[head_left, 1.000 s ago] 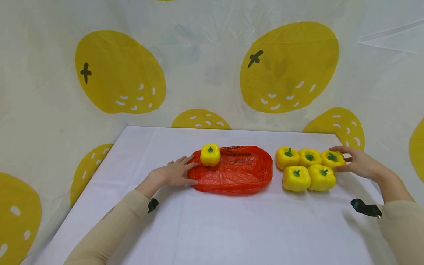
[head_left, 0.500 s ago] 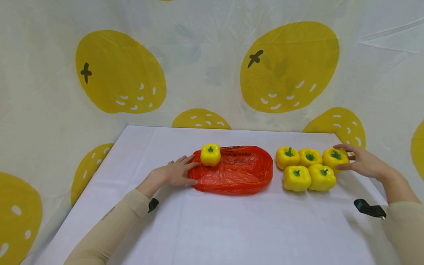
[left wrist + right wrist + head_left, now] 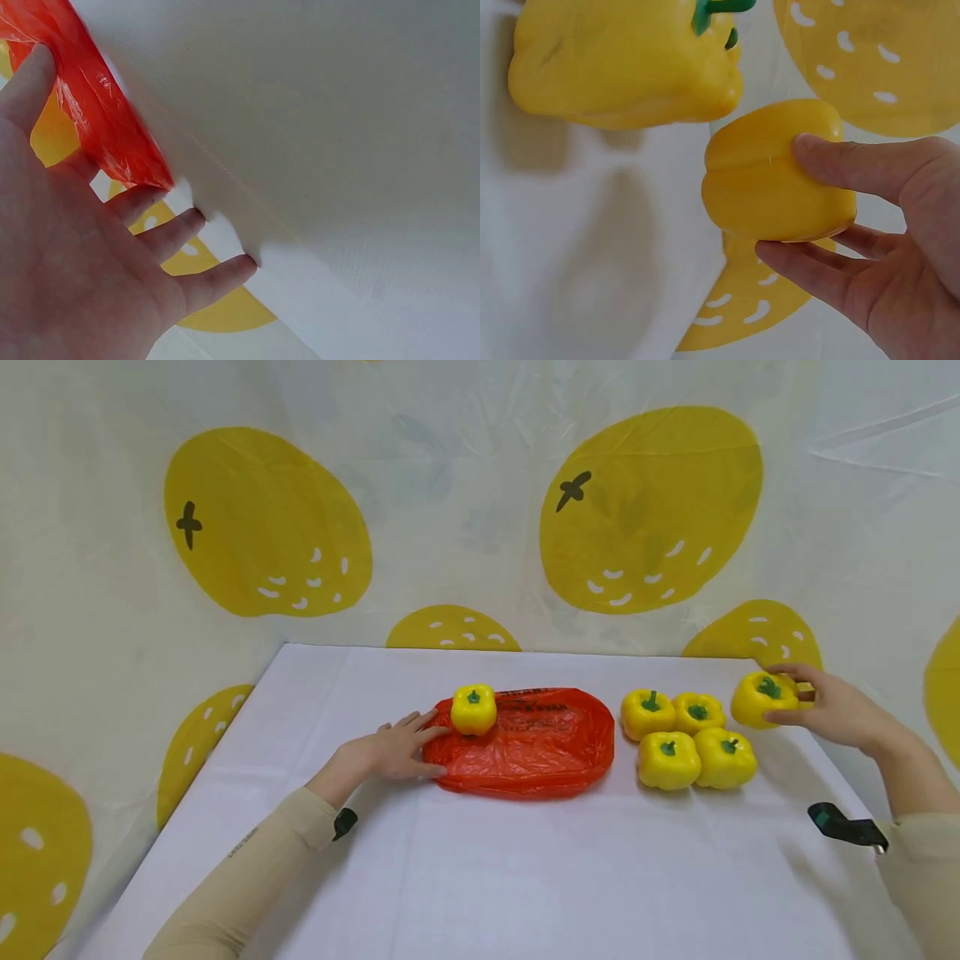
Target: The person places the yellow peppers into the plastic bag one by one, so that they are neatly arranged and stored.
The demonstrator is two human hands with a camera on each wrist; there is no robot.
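Between thumb and fingers, my right hand [image 3: 840,710] grips a yellow bell pepper [image 3: 759,700] by its side, lifted a little off the table. The right wrist view shows the same pepper [image 3: 772,180] apart from a neighbouring one [image 3: 622,60]. My left hand [image 3: 393,749] rests with spread fingers at the left end of a red plastic bag [image 3: 540,752] lying flat. In the left wrist view, thumb and fingertips touch the bag's edge [image 3: 105,112], and the other fingers lie on the cloth. One yellow pepper [image 3: 473,710] sits on the bag's back left part.
Several yellow peppers stand in a cluster right of the bag, among them a back left one [image 3: 647,714] and a front right one [image 3: 725,758]. A white cloth covers the table [image 3: 525,877]. Behind it hangs a curtain [image 3: 457,510] printed with large yellow fruit.
My right hand has lifted the back right pepper out of the cluster, up and slightly right. The left hand, the bag and the pepper on it stay in place.
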